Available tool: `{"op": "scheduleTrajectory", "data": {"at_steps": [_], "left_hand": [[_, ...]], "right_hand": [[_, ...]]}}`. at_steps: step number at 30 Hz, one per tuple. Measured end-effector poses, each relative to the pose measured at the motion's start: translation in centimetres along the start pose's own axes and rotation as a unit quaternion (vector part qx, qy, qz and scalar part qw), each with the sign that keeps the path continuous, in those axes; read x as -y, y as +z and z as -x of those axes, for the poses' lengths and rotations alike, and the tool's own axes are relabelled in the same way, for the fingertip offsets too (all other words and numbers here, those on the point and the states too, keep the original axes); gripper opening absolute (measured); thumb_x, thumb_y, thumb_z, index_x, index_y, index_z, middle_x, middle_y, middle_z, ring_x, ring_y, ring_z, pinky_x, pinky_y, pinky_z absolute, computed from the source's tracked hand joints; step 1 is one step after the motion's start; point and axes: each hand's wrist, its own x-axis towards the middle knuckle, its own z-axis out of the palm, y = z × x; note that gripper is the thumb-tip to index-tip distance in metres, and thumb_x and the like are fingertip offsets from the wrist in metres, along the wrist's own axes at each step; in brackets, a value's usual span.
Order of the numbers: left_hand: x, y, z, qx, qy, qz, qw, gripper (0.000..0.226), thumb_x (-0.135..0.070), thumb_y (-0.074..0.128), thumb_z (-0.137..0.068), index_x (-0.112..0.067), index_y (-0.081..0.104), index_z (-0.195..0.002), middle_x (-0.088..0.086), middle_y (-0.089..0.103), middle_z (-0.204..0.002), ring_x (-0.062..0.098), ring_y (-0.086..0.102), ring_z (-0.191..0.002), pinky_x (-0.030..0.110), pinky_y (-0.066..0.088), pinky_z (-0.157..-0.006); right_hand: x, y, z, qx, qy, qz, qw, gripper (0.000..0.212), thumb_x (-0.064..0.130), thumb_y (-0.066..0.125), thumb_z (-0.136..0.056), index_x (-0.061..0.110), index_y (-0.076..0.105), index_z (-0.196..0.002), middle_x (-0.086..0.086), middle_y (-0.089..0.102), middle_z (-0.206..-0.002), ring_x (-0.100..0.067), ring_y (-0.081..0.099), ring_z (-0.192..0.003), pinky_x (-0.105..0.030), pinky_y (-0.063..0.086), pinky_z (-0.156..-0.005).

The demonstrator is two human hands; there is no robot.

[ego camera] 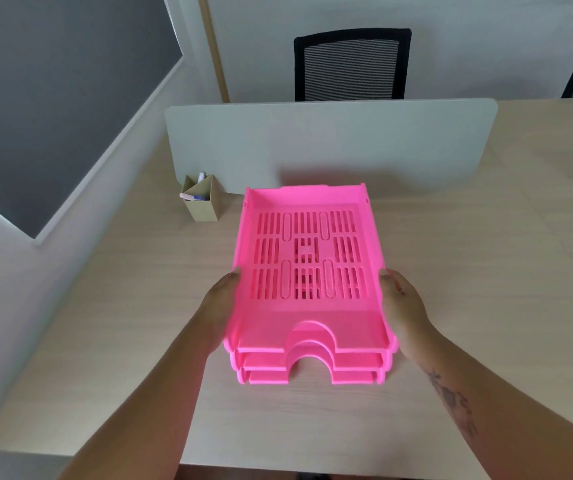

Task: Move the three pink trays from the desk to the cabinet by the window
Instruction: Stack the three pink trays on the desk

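Three pink slotted trays (307,258) are nested in one stack over the light wooden desk (122,306), with the notched fronts facing me. My left hand (222,303) grips the stack's left side wall. My right hand (404,313) grips its right side wall, thumb over the rim. The near end of the stack looks slightly raised off the desk; I cannot tell whether the far end still rests on it. No cabinet or window is in view.
A pale divider screen (330,140) stands across the desk just behind the trays. A small cardboard pen holder (202,202) with markers sits at its left end. Two black mesh chairs (352,64) stand beyond the screen. The desk's left edge runs along a grey wall.
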Motion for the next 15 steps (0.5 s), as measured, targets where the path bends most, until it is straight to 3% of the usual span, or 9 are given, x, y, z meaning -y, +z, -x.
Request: {"op": "scheduleTrajectory", "data": {"at_steps": [2, 5, 8, 12, 15], "left_hand": [[0.7, -0.2, 0.6, 0.038, 0.0, 0.058, 0.998, 0.042, -0.039, 0.039, -0.105, -0.013, 0.07, -0.115, 0.017, 0.073, -0.107, 0.037, 0.071, -0.098, 0.057, 0.059, -0.087], [3.1, -0.7, 1.0, 0.05, 0.013, 0.075, 0.996, 0.056, -0.047, 0.028, -0.105, -0.01, 0.061, -0.132, 0.023, 0.068, -0.125, 0.044, 0.066, -0.114, 0.065, 0.052, -0.094], [4.2, -1.0, 1.2, 0.055, 0.025, 0.094, 0.994, 0.06, -0.051, 0.025, -0.105, -0.012, 0.057, -0.137, 0.025, 0.065, -0.129, 0.047, 0.062, -0.118, 0.069, 0.047, -0.098], [3.9, -0.6, 1.7, 0.052, 0.052, 0.051, 0.996, 0.059, -0.049, 0.023, -0.106, -0.012, 0.06, -0.133, 0.023, 0.069, -0.123, 0.043, 0.067, -0.113, 0.06, 0.054, -0.092], [5.2, -0.9, 2.6, 0.051, 0.083, 0.009, 0.995, 0.063, -0.056, 0.027, -0.1, -0.012, 0.059, -0.133, 0.018, 0.072, -0.12, 0.038, 0.069, -0.11, 0.051, 0.059, -0.087]], "right_hand": [[0.0, -0.1, 0.2, 0.008, 0.015, -0.019, 1.0, 0.041, 0.034, 0.033, -0.103, 0.012, 0.06, -0.125, -0.005, 0.066, -0.105, -0.022, 0.061, -0.09, -0.028, 0.044, -0.068], [-0.3, -0.4, 0.5, 0.024, 0.035, -0.029, 0.999, 0.038, 0.035, 0.031, -0.104, 0.016, 0.06, -0.119, 0.002, 0.063, -0.097, -0.013, 0.058, -0.08, -0.024, 0.043, -0.068], [-0.5, -0.1, 0.7, 0.025, 0.059, -0.059, 0.996, 0.038, 0.036, 0.031, -0.104, 0.017, 0.062, -0.097, 0.001, 0.064, -0.08, -0.011, 0.059, -0.067, -0.022, 0.04, -0.054], [0.1, -0.4, 1.0, 0.043, 0.064, -0.104, 0.992, 0.034, 0.039, 0.037, -0.102, 0.026, 0.063, -0.084, 0.003, 0.064, -0.079, -0.015, 0.06, -0.069, -0.026, 0.041, -0.055], [-1.2, -0.8, 1.9, 0.087, 0.056, -0.101, 0.99, 0.035, 0.052, 0.048, -0.093, 0.025, 0.066, -0.109, -0.003, 0.073, -0.092, -0.024, 0.07, -0.08, -0.035, 0.053, -0.067]]}}
